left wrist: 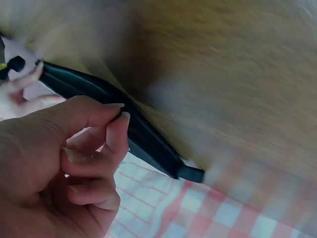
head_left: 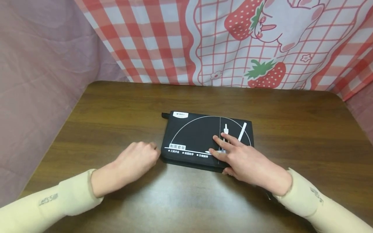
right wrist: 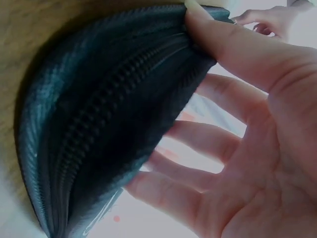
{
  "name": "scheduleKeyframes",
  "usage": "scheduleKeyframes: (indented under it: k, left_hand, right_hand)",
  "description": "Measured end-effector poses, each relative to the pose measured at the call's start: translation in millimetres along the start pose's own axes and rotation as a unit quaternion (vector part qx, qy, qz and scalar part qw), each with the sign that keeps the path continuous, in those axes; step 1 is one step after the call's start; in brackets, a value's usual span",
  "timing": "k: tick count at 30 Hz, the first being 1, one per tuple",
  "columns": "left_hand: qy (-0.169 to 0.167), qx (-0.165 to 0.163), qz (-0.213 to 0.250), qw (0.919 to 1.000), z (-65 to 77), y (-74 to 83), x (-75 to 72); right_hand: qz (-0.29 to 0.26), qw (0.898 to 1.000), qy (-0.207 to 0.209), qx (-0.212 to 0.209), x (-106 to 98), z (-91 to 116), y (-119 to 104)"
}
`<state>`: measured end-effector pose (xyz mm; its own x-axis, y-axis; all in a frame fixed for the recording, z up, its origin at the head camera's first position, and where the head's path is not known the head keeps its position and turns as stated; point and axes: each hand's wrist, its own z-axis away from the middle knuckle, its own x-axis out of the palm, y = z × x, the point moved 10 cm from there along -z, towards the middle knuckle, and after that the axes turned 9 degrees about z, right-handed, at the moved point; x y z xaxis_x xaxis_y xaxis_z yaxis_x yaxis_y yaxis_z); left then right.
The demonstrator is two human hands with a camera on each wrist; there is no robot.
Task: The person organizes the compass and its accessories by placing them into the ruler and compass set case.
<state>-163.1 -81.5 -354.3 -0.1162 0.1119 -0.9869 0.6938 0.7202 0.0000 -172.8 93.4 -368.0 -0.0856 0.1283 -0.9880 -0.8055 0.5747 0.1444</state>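
A black zippered case (head_left: pixel 195 132) lies flat on the table, its cover printed with a white arc, a compass drawing and lettering. At the case's left front corner, my left hand (head_left: pixel 131 166) has thumb and index fingertips together. Between them in the left wrist view is a small dark bit, apparently the zipper pull (left wrist: pixel 119 115), mostly hidden. My right hand (head_left: pixel 247 161) grips the case's right front part, fingers spread over the cover and thumb (right wrist: pixel 200 17) against the zipper side. The zipper teeth (right wrist: pixel 94 114) show in the right wrist view.
A black fabric tab (head_left: pixel 165 115) sticks out from the case's back left corner. The brown wooden table (head_left: pixel 116 103) reaches back to a red-and-white checked cloth (head_left: pixel 157 38) with strawberries. Pinkish fabric (head_left: pixel 43 81) hangs at the left.
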Motion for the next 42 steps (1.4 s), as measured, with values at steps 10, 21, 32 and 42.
scheduleKeyframes:
  k: [10,21,32,42]
  left_hand:
    - [0.008,-0.020,0.040,0.9990,-13.8,-23.4,3.0]
    - [0.014,-0.034,0.051,0.9980,-38.7,-42.1,9.1]
    - [0.012,-0.069,0.052,0.9962,-67.8,-71.3,16.1]
    - [0.009,-0.094,0.039,0.9948,-87.0,-85.7,19.4]
  right_hand:
    - [-0.009,1.000,-0.001,-0.013,1,2,0]
    - [-0.012,1.000,-0.005,-0.023,2,4,2]
    - [-0.020,1.000,-0.007,-0.019,4,7,4]
    - [-0.010,1.000,0.010,-0.025,1,6,3]
